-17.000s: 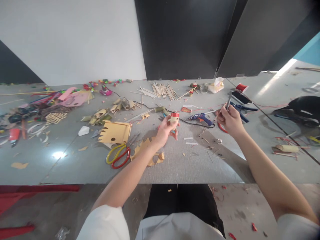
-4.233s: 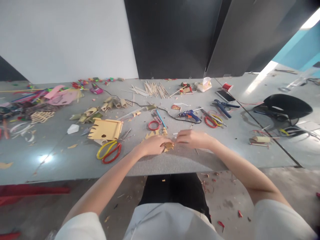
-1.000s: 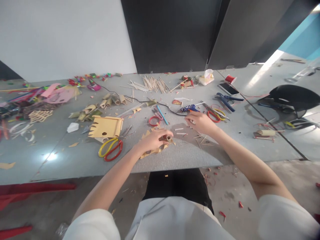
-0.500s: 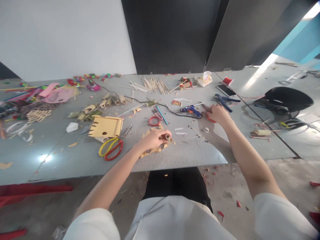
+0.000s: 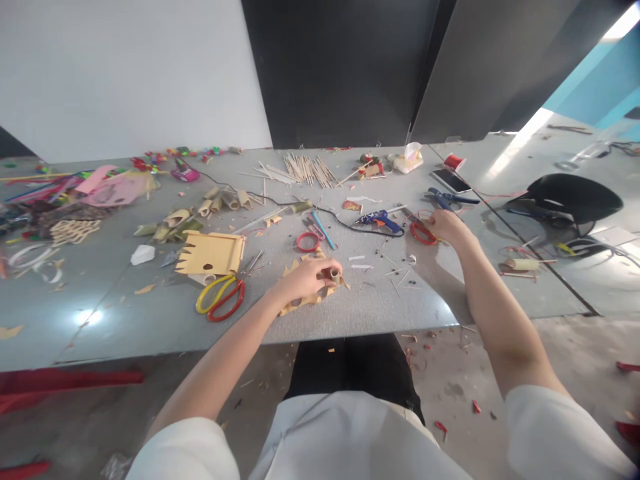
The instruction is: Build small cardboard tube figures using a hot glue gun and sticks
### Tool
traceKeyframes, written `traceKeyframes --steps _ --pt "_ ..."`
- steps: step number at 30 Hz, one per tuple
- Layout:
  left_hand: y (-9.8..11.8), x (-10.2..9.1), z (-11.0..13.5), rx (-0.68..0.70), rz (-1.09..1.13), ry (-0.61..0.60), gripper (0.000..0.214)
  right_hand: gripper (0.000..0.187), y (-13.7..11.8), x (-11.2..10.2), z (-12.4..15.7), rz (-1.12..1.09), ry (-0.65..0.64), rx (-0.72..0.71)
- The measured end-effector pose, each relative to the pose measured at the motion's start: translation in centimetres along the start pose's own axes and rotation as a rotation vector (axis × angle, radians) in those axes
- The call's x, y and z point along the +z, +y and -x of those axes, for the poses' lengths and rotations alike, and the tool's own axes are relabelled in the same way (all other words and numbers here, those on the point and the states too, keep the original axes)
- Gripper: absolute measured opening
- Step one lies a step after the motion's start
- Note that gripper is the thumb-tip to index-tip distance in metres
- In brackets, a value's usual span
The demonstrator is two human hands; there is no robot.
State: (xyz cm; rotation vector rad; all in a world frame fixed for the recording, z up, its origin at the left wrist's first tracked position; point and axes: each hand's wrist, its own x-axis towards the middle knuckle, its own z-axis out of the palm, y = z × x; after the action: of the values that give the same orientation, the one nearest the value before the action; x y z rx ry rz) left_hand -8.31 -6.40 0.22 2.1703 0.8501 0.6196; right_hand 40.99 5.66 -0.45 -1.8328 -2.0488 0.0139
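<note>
My left hand [image 5: 305, 280] is closed around a small tan tube [image 5: 334, 273], held over a jagged yellow cardboard cut-out [image 5: 300, 303] on the grey table [image 5: 350, 313]. My right hand [image 5: 447, 226] reaches to the right and its fingers close on red-handled scissors [image 5: 423, 233]. A blue glue gun [image 5: 381, 220] lies just left of that hand, with its black cord running off to the left.
Yellow-and-red scissors [image 5: 220, 297] and a yellow cardboard piece [image 5: 211, 254] lie left of my left hand. A red ring [image 5: 307, 241], blue pliers [image 5: 450, 198], a phone [image 5: 450, 179] and a pile of sticks [image 5: 307, 169] lie farther back. A black helmet [image 5: 575, 198] sits at right.
My right hand left the tube, swung right past the glue gun and took hold of the red-handled scissors. My left hand stayed on the tube.
</note>
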Motion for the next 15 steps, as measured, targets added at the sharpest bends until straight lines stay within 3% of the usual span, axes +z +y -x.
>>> traceKeyframes --steps 3,7,10,15 --pt "0.1 0.0 0.0 0.001 0.006 0.004 0.018 0.040 0.0 0.0 -0.2 0.004 -0.038 0.076" --pt "0.0 0.0 0.0 -0.014 0.008 -0.008 0.017 0.026 -1.1 -0.9 -0.1 -0.048 0.035 0.100" --pt "-0.2 0.0 0.2 -0.015 0.000 -0.012 0.022 0.029 -3.6 -2.5 0.5 -0.144 0.092 -0.099" --pt "-0.1 -0.1 0.3 0.052 -0.028 -0.022 0.028 0.025 -11.3 -6.2 3.8 -0.304 -0.117 -0.519"
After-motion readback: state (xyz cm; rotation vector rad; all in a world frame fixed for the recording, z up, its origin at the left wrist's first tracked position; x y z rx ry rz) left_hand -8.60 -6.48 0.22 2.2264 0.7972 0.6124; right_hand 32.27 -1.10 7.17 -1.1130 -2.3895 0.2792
